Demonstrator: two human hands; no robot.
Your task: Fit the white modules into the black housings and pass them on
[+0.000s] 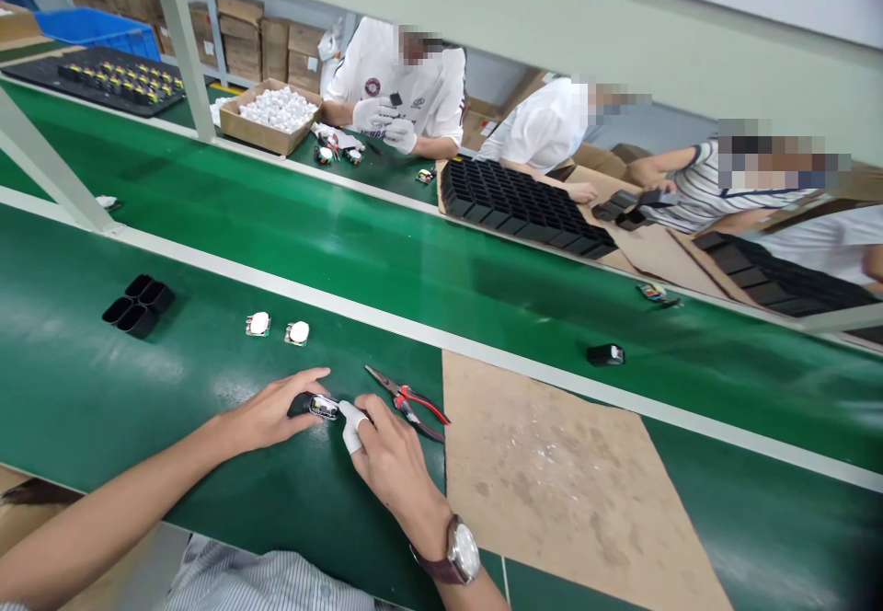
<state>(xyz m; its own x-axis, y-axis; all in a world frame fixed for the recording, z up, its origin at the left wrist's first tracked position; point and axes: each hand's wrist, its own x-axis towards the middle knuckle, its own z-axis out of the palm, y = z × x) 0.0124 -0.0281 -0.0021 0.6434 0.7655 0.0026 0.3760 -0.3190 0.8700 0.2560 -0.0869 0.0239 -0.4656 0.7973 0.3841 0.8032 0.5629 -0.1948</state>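
A small black plastic housing [301, 405] lies in my left hand [266, 416], whose thumb and fingers grip its sides. Its open end faces right and shows a circuit board [324, 407] with white and yellow parts inside. My right hand [390, 450] closes in at that open end, its fingers curled and white finger cots on at least one fingertip touching the rim. Long-nose pliers [407, 399] with red and black handles rest just beyond my right hand. Farther off lie two small circuit boards with round white tops [258, 324] and several empty black housings [138, 305].
A brown cardboard sheet [552, 473] covers the bench at right. Behind a pale rail [290, 284] runs a green conveyor belt [386, 252] carrying a black housing [605, 354]. Across it, co-workers sit by a box of white parts [266, 137] and rows of black housings [524, 206].
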